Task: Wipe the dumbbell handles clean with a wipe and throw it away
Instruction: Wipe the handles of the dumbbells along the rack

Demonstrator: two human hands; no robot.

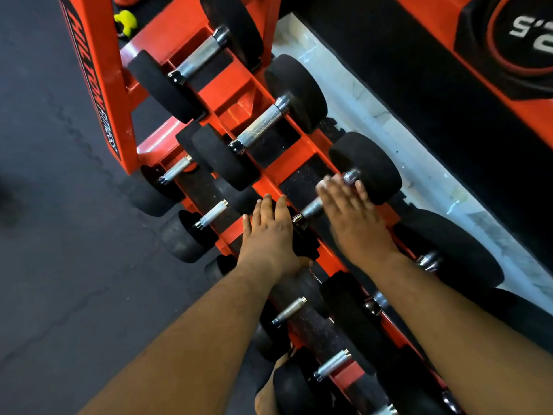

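Both flat, holding nothing, the left hand (270,226) rests on one dumbbell's head, the right hand (348,211) on its handle (311,208), among some ten dumbbells racked on the orange rack (269,172).

Both bare forearms stretched forward; left hand (270,232) flat with straight fingers, right hand (348,212) blurred, fingers extended.

Right hand (347,211) lies on a dumbbell handle (312,208); left hand (269,229) rests on the rack (233,82).
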